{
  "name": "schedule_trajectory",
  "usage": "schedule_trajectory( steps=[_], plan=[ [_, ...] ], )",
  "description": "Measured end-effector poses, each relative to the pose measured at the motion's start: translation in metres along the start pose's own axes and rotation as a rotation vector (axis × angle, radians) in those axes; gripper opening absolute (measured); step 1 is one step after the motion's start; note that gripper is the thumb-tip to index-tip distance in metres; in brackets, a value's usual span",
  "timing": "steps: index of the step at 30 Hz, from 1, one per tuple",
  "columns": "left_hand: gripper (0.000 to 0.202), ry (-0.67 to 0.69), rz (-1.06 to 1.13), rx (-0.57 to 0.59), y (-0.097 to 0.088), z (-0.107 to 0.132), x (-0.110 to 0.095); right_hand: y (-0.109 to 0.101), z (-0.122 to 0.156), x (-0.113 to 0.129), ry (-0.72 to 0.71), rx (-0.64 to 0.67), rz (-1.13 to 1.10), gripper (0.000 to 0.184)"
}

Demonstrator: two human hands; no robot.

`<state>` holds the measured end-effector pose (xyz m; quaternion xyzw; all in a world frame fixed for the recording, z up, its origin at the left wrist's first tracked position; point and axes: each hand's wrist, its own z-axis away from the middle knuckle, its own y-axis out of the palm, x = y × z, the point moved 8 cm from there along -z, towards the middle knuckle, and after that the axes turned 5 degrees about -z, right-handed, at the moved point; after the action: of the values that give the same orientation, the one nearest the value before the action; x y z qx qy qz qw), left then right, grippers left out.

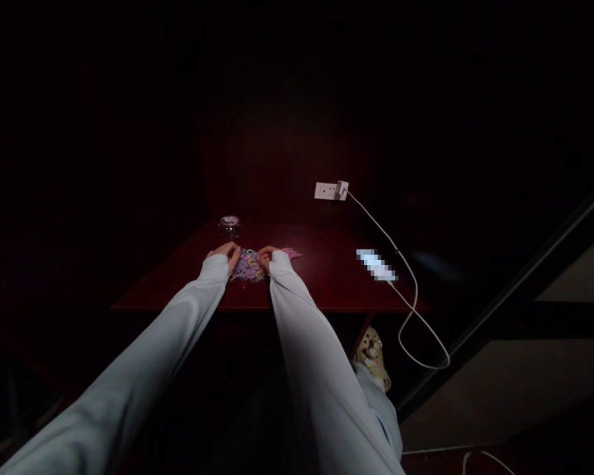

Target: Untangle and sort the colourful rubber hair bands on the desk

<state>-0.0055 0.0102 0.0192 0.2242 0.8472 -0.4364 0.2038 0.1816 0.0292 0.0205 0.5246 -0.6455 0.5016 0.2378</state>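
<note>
Fingers point(235, 251) of left hand point(224, 253) and right hand point(266, 256) curled on pastel bands point(248, 266), grip unclear, table edge point(178, 307) near

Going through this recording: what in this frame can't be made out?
Head view only.
1. left hand and right hand: too small and dim to tell whether fingers pinch the pile of coloured loops.
2. phone: screen pixelated.
3. small jar: contents too small, dim.
4. Surroundings of the table: swallowed by darkness.

Very dim, surroundings black; lit centre; wide-angle stretch.
</note>
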Motion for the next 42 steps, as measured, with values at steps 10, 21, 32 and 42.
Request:
schedule_trajectory(
  steps=[10, 21, 32, 42],
  plan=[
    [0.014, 0.219, -0.126, 0.05, 0.009, 0.0, -0.014, 0.003, -0.003, -0.019, 0.1, 0.024, -0.079, 0.007],
    [0.012, 0.251, -0.16, 0.109, 0.009, 0.006, -0.025, -0.017, -0.003, -0.024, 0.079, -0.054, -0.051, 0.013],
    [0.043, 0.528, -0.154, 0.139, 0.007, 0.021, -0.047, -0.048, 0.007, -0.023, 0.021, -0.057, 0.062, 0.031],
    [0.04, 0.598, -0.091, 0.249, 0.028, 0.019, -0.039, -0.035, 0.009, -0.041, 0.178, 0.007, 0.131, 0.03]
  ],
)
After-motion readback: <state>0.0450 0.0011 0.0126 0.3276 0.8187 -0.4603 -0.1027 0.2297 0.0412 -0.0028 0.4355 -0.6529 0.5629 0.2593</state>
